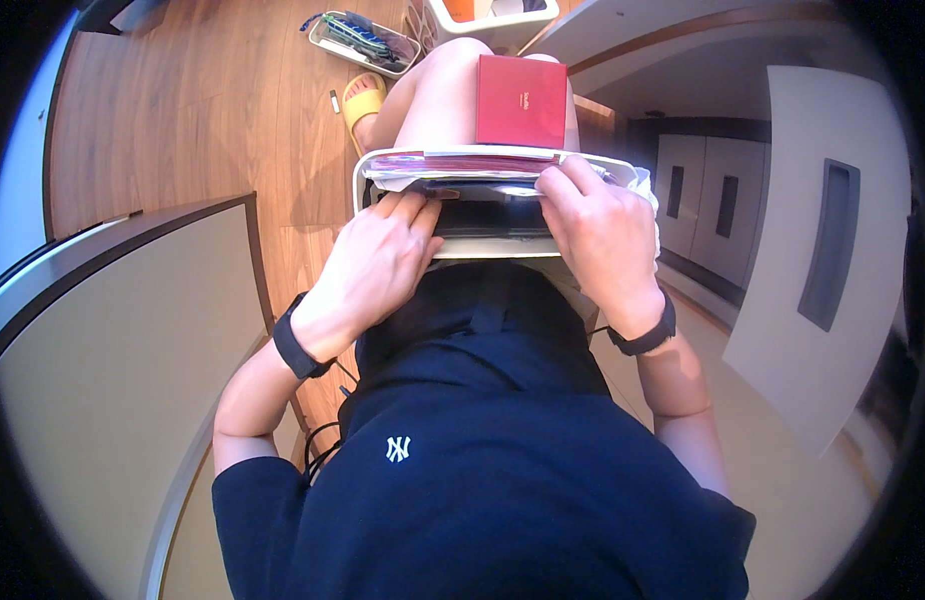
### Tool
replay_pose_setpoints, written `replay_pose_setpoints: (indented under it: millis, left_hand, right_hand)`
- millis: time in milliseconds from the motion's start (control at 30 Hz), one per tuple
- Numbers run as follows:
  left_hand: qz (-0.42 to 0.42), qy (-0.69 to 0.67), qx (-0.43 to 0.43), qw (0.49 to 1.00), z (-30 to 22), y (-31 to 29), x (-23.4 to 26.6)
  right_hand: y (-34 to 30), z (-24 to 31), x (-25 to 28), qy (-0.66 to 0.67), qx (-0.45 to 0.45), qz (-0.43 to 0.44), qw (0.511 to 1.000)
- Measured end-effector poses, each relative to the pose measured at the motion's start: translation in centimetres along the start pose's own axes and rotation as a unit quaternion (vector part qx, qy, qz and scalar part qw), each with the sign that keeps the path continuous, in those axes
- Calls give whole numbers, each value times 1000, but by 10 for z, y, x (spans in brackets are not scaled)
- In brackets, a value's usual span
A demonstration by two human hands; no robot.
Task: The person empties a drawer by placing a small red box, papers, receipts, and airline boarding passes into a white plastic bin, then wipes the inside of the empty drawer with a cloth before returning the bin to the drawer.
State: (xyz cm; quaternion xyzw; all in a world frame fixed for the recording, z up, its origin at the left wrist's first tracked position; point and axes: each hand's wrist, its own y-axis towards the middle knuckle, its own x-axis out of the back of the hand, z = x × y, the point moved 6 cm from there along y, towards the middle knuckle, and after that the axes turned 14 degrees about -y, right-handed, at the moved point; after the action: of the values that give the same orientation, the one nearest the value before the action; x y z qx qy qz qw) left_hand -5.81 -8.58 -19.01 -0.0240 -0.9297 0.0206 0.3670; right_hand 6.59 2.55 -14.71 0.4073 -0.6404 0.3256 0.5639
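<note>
A white open bin [502, 247] rests on my lap. Upright papers and folders [452, 165] are packed along its far side, and its near part is dark inside. My left hand [382, 250] reaches in at the left, fingers stretched and thumb apart against the near side. Its fingertips, partly hidden, are by a dark flat item with a brown edge. At the right, my right hand [602, 225] has its fingers curled over the papers' edge, pinching them. Beyond the bin, a red square box [522, 102] lies on my thighs.
A white basket of cables and pouches [362, 42] stands on the wooden floor [192, 110], near a second white bin [492, 22]. A beige panel [132, 370] is at my left. Grey cabinet doors [812, 250] stand at my right. Crumpled white plastic [642, 190] hangs at the bin's right rim.
</note>
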Motion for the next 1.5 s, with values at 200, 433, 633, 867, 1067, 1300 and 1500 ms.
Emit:
replay_pose_setpoints:
  millis: [200,433,633,867,1067,1300,1500]
  left_hand:
    - [41,35,44,998,2,11,-7]
    - [21,4,4,1000,3,11,-3]
    - [5,-75,43,996,2,8,-2]
    - [-17,44,-5,999,-2,4,15]
    - [-54,60,-30,996,-7,4,15]
    - [-93,-39,18,995,-5,4,27]
    - [-102,-52,-25,993,-13,6,29]
  right_hand:
    - [3,-2,-1,8,-8,3,1000]
    - [3,-5,-1,23,-15,17,999]
    - [0,-6,-3,46,-19,2,999]
    - [-2,-5,-2,47,-26,9,999]
    - [-3,-9,5,59,-19,35,997]
    - [-18,-9,7,67,24,57,996]
    - [-25,6,2,19,36,37,998]
